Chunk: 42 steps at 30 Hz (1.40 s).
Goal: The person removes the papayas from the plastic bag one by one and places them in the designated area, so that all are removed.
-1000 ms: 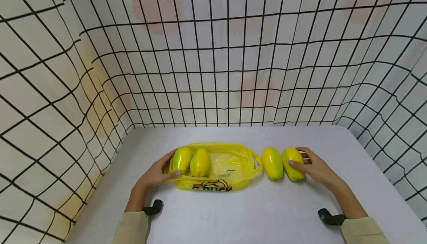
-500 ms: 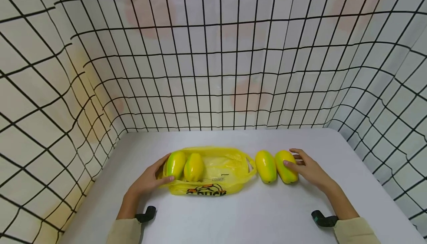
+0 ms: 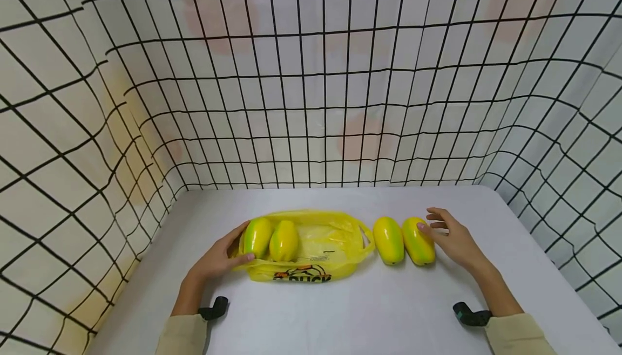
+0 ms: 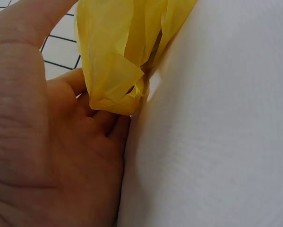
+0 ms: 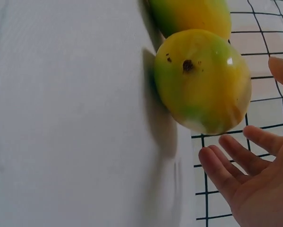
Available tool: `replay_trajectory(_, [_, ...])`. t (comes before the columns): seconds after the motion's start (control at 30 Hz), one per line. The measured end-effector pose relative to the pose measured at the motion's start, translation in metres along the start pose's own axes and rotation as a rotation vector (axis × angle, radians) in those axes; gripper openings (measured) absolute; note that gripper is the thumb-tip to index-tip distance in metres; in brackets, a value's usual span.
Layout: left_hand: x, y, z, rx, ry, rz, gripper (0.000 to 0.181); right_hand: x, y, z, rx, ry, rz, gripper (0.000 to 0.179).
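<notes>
A yellow plastic bag (image 3: 335, 236) with dark print lies spread on the table, its mouth facing up. Inside its left end are two yellow-green mangoes, an outer mango (image 3: 258, 237) and an inner mango (image 3: 284, 241). My left hand (image 3: 218, 255) holds the bag's left end between thumb and fingers; bag film (image 4: 110, 56) covers some fingertips in the left wrist view. Right of the bag, a third mango (image 3: 388, 240) and a fourth mango (image 3: 419, 241) stand side by side. Fingers spread, my right hand (image 3: 454, 239) is just right of the fourth mango, holding nothing.
A white-covered table (image 3: 369, 312) carries everything. Black grid netting (image 3: 335, 90) over pale walls encloses its back and sides. A black wrist camera (image 3: 214, 309) sits on the left wrist, with another wrist camera (image 3: 471, 314) on the right.
My right hand has loosened from the fourth mango and drawn slightly up and right, its fingers opening. My left hand keeps its place on the bag. The head view has shifted a little.
</notes>
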<state>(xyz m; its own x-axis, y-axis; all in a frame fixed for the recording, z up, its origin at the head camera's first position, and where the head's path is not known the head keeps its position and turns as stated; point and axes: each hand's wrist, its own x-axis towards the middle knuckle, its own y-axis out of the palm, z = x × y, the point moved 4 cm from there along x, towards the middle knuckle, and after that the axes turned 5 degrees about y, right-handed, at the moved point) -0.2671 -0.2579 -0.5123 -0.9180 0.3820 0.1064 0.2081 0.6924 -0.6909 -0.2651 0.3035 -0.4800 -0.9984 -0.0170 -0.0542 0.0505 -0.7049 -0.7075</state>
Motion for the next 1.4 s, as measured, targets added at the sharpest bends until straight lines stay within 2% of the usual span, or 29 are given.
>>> replay_trajectory(0.2, [0.001, 0.002, 0.003, -0.01, -0.012, -0.003, 0.09, 0.002, 0.002, 0.011, 0.009, -0.025, -0.029, 0.077])
replay_trajectory(0.4, [0.0, 0.003, 0.003, -0.009, -0.006, -0.006, 0.09, 0.003, -0.002, 0.021, 0.011, -0.041, -0.054, 0.077])
replay_trajectory(0.6, [0.0, 0.002, 0.001, 0.007, 0.012, -0.006, 0.088, 0.004, -0.003, 0.027, 0.001, -0.091, -0.093, 0.074])
replay_trajectory(1.03, [0.0, 0.0, 0.0, -0.005, 0.001, -0.008, 0.089, 0.005, 0.012, 0.056, -0.023, -0.176, -0.138, 0.073])
replay_trajectory(1.4, [0.0, 0.0, -0.004, -0.011, 0.004, -0.007, 0.089, 0.002, 0.026, 0.078, 0.034, -0.216, -0.123, 0.066])
